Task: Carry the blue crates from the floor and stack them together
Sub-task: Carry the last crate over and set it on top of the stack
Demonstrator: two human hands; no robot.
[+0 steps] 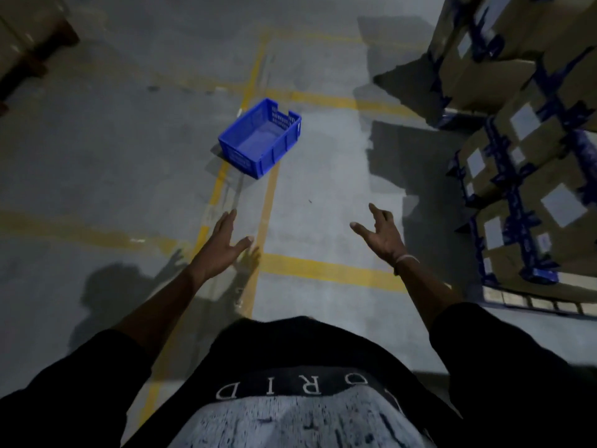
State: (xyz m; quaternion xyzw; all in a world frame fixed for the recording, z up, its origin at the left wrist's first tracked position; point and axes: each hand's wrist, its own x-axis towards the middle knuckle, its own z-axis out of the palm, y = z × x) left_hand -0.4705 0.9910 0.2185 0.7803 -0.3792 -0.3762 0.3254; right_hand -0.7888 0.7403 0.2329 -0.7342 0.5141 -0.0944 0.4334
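Note:
One empty blue plastic crate with perforated walls sits on the grey concrete floor ahead of me, turned at an angle across a yellow line. Both my arms are stretched forward toward it. My left hand is open, fingers spread, below and slightly left of the crate. My right hand is open too, fingers apart, below and to the right of the crate. Neither hand touches the crate; a stretch of floor lies between them and it.
Stacked cardboard boxes with blue tape and white labels stand on pallets along the right side. A dark wooden pallet with goods is at the far left. Yellow floor lines cross the open concrete in the middle.

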